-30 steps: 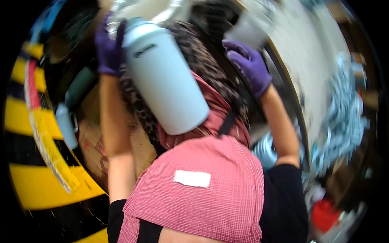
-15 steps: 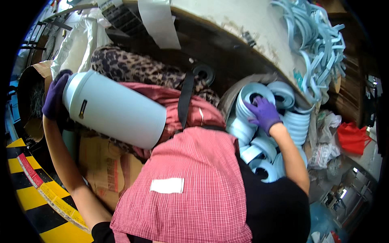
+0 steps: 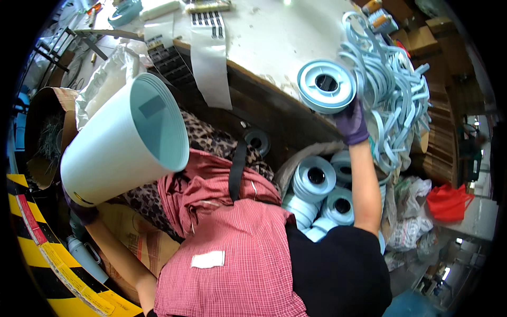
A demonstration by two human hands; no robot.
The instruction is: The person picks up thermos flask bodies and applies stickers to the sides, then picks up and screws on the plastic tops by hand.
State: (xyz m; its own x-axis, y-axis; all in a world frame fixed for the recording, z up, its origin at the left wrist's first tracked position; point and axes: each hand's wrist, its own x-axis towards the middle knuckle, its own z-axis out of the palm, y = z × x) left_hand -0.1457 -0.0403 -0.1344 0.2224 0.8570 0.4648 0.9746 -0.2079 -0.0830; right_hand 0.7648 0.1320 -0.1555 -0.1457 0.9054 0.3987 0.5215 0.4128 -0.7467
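The left hand (image 3: 80,207) grasps an open-mouthed pale-blue cylinder (image 3: 108,148); the right hand (image 3: 353,126) grips a round cap (image 3: 327,83) at the worktable (image 3: 274,47)'s near edge. A grey bag (image 3: 301,156) holds stacked caps (image 3: 315,190); curved handles (image 3: 391,87) heap near its right edge.

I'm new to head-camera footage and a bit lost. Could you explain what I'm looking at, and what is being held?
There's no machine: a person in purple gloves does the work. A fisheye camera on the head looks down, so straight edges curve. The left hand supports a pale blue container near its closed end, its open end tipped up and rightward. The right hand holds a round blue piece by the edge of the table; whether those touch is unclear. On it lies a heap of blue strips; similar round pieces are piled beside the person.
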